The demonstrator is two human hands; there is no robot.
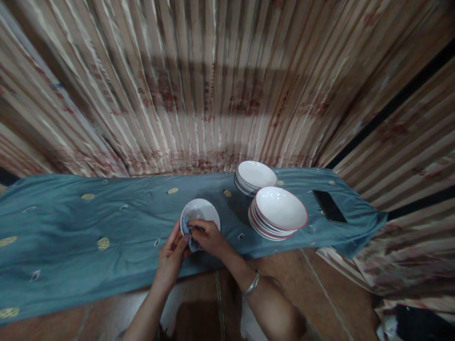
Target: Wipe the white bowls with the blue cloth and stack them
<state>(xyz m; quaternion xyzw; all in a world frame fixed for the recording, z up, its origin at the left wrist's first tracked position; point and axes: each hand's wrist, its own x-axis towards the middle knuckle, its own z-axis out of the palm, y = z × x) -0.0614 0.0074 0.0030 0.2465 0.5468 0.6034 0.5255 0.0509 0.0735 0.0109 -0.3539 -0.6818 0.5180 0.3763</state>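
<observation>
A white bowl (208, 210) is tilted toward me above the front edge of the cloth-covered table. My left hand (174, 250) grips its lower left rim, thumb on the near side. Inside the bowl, my right hand (205, 233) presses a blue-grey cloth (194, 244) against the left wall and rim. Those right fingers are closed on the cloth, and part of it hangs over the rim near my left thumb. The bowl's underside is hidden.
Right of the bowl stands a stack of red-rimmed white bowls (280, 208). Behind it is a stack of dark-rimmed white dishes (256, 174). A black phone (329, 206) lies farther right on the blue tablecloth (138, 222). Pleated curtains (185, 94) hang behind the table.
</observation>
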